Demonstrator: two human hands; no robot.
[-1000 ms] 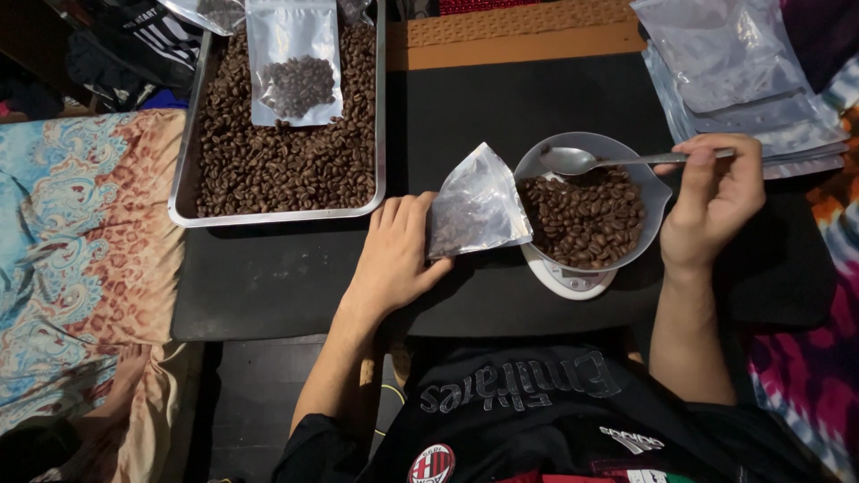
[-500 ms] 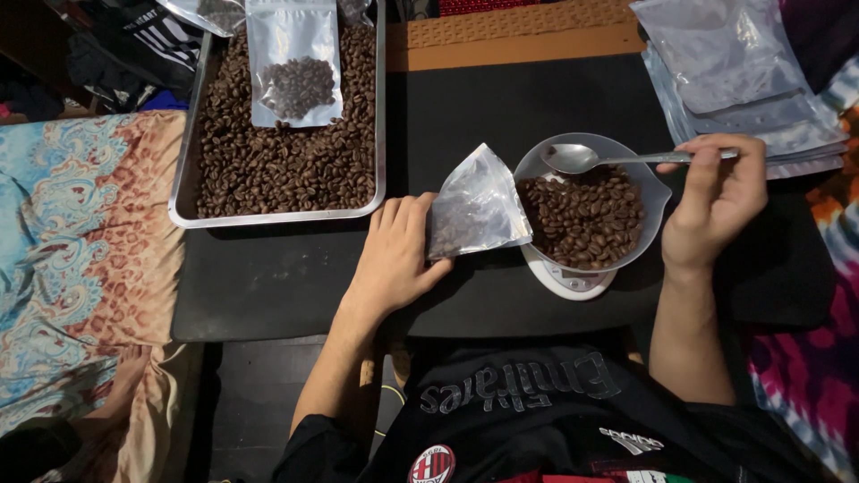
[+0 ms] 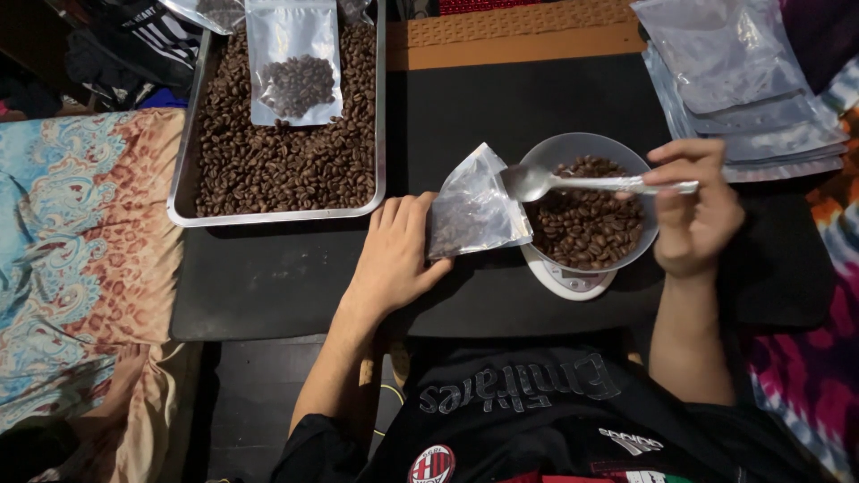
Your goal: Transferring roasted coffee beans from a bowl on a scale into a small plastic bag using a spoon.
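Note:
My left hand (image 3: 394, 255) grips a small clear plastic pouch (image 3: 474, 201) with some coffee beans in it, held tilted beside a bowl. My right hand (image 3: 693, 210) holds a metal spoon (image 3: 573, 183) by its handle, the spoon's head lying over the left rim of the bowl next to the pouch's mouth. The translucent bowl (image 3: 546, 152) is full of coffee beans and sits on a small white scale (image 3: 573, 282) on the black table (image 3: 501, 98).
A metal tray (image 3: 183, 192) of coffee beans lies at the back left, with a partly filled silver pouch (image 3: 293, 63) on the beans. A stack of empty silver pouches (image 3: 734, 80) lies at the back right. Patterned cloth (image 3: 72, 250) covers the left side.
The spoon's head has shifted a little toward the pouch's mouth. My left hand and the pouch have stayed in place.

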